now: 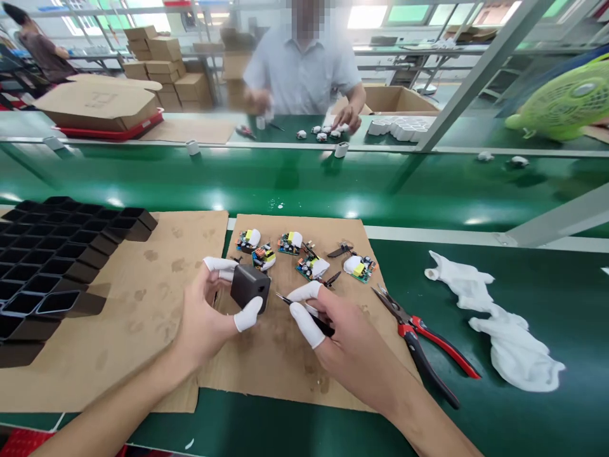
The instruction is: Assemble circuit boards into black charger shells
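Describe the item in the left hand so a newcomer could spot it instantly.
Start at the right-hand cardboard sheet on the green bench. Just below the circuit boards there, the left hand pinches a black cube-shaped housing. Unlike the colourful boards, it is plain, dark and boxy.

green conveyor [285,184] | stacked cartons [159,60] | bright windows [366,16] | slanted steel post [476,71]

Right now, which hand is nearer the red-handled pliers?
Right. The right hand, holding a thin black tool, sits just left of the red-handled pliers; the left hand, gripping a black housing, is farther left.
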`<state>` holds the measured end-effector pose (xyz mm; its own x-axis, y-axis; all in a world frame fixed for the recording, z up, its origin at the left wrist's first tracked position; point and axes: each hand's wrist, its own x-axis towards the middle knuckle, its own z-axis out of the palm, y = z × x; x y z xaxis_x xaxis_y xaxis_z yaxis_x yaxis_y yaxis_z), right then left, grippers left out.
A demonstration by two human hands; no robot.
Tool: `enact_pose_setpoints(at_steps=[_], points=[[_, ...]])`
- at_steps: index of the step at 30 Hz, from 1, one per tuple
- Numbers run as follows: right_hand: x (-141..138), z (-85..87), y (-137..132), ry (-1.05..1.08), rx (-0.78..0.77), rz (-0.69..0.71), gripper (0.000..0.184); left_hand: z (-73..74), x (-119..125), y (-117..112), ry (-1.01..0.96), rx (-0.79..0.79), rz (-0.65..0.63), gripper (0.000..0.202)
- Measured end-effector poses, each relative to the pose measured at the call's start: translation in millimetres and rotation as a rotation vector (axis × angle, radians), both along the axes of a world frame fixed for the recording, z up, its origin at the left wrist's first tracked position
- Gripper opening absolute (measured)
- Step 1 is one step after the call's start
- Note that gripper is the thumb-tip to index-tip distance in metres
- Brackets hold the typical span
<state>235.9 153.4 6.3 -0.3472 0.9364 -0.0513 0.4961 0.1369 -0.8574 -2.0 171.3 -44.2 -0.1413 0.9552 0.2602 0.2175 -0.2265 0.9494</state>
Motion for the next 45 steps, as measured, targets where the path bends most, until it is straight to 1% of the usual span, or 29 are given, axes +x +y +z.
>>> enact_pose_setpoints(at_steps=[3,5,9,12,18,24,30,32,34,36,38,41,45], points=[[3,-3.1,2,-0.073,0.118,-0.039,0.02,-0.6,-6,12,-0.325,-0.076,-0.074,0.053],[2,-8.2,3,-0.152,0.229,-0.065,0.021,-0.5,-9,17,-0.448,-0.096,-0.116,0.058],[1,-20.4,7,-0.281,0.401,-0.074,0.023,0.2,-8,19,-0.482,-0.075,-0.131,0.064],[2,-27.6,8,-0.334,0.443,-0.058,0.024,-0.7,-6,18,-0.487,-0.07,-0.13,0.066],[4,-33.0,10,-0.387,0.44,-0.041,0.024,-2.8,-6,19,-0.485,-0.083,-0.125,0.07],[2,-25.5,8,-0.332,0.461,-0.027,0.023,-1.4,-6,17,-0.453,-0.086,-0.126,0.068],[3,-24.6,6,-0.34,0.479,-0.031,0.025,-6.4,-4,16,-0.433,-0.098,-0.121,0.067],[1,-23.7,4,-0.281,0.478,-0.053,0.025,-7.7,-2,15,-0.433,-0.099,-0.113,0.065],[0,-19.7,1,-0.161,0.472,-0.098,0.024,-8.1,1,13,-0.425,-0.097,-0.101,0.06],[-2,-12.9,-2,-0.036,0.46,-0.147,0.022,-7.4,4,10,-0.38,-0.099,-0.094,0.054],[-3,-5.1,-5,0.043,0.432,-0.171,0.021,-5.7,7,5,-0.3,-0.107,-0.09,0.049],[-5,3.1,-6,0.087,0.336,-0.151,0.022,-1.5,12,-1,-0.176,-0.103,-0.075,0.046],[-5,4.0,-4,0.107,0.249,-0.132,0.023,4.9,17,-7,-0.061,-0.046,-0.035,0.045]])
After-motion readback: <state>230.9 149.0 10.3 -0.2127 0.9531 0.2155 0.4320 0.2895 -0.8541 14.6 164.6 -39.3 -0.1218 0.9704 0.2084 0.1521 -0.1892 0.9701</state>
